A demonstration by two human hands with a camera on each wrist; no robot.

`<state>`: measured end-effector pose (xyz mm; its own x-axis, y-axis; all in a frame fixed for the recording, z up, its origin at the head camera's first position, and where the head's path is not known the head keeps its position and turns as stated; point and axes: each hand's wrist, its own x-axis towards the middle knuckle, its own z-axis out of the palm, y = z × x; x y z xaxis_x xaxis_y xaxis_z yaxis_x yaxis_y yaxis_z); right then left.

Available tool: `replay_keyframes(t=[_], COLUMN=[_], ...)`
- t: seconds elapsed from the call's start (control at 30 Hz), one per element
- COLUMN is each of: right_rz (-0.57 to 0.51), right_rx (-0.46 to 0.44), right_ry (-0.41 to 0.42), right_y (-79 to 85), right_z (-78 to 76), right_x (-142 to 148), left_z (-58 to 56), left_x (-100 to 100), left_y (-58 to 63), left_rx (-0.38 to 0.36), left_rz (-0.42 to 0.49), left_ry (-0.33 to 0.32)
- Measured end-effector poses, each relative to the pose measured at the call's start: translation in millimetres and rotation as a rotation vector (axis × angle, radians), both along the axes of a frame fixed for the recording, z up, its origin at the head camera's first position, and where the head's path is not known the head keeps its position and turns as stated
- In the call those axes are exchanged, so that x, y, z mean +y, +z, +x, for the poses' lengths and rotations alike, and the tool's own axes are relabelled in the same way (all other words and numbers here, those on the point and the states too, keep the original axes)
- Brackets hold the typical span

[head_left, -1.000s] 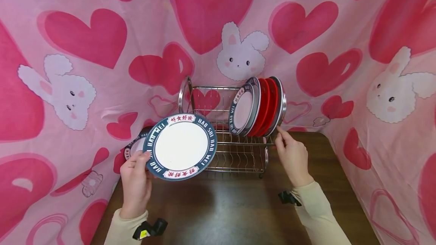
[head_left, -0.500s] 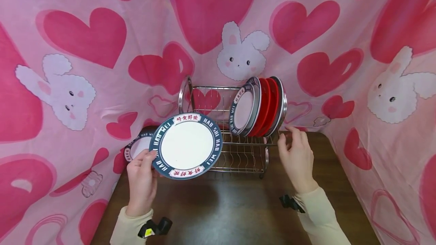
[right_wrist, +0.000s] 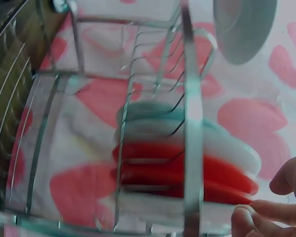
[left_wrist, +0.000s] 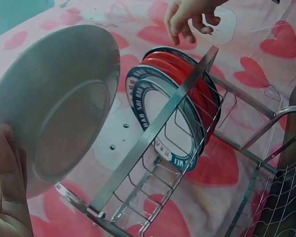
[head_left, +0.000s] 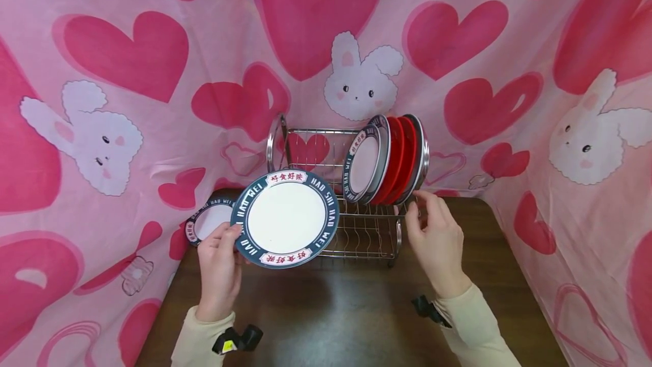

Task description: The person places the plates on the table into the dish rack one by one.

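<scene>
My left hand grips a white plate with a dark teal lettered rim by its left edge, thumb on top. The plate hangs tilted in front of the wire dish rack; its pale underside shows in the left wrist view. On the rack's upper tier, at the right end, stand a teal-rimmed plate, red plates and an outermost dark-rimmed plate. My right hand is beside the rack's front right corner, fingers loosely bent, holding nothing. Its fingertips overlap the plates' edges in the right wrist view.
Another teal-rimmed plate is left of the rack, partly hidden behind the held plate. The rack's lower tier has wavy wire dividers. Brown table lies in front; a pink heart-patterned cloth surrounds it on three sides.
My left hand has carried the plate slightly right. My right hand has drawn back from the outer plate's lower edge, then shifted slightly left again. The plates in the rack have not moved.
</scene>
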<state>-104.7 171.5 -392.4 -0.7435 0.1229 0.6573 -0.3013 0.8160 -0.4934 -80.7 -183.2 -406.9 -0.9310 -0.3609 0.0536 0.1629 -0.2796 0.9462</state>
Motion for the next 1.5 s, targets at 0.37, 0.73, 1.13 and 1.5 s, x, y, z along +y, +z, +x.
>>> replay_keyframes(t=[0.37,0.73,1.13,1.5], right_rz=[-0.095,-0.198,-0.389,-0.504], right_rx=[-0.178,-0.351,-0.516,-0.555], right_ry=[0.143,0.295,0.429,0.458], right_y=[14.0,18.5,14.5,15.6], right_z=[10.9,13.6,16.9,14.3], right_x=[-22,-48,-68,-71], left_z=[-3.1,-7.9,-7.8,-6.2], left_x=[5,18,34,38], left_y=[-2.2,-4.6,-4.4,-6.9], left_rx=[0.011,0.000,-0.003,-0.024], left_rz=[0.007,0.009,0.007,0.008], left_ry=[-0.020,-0.068,-0.119,-0.141])
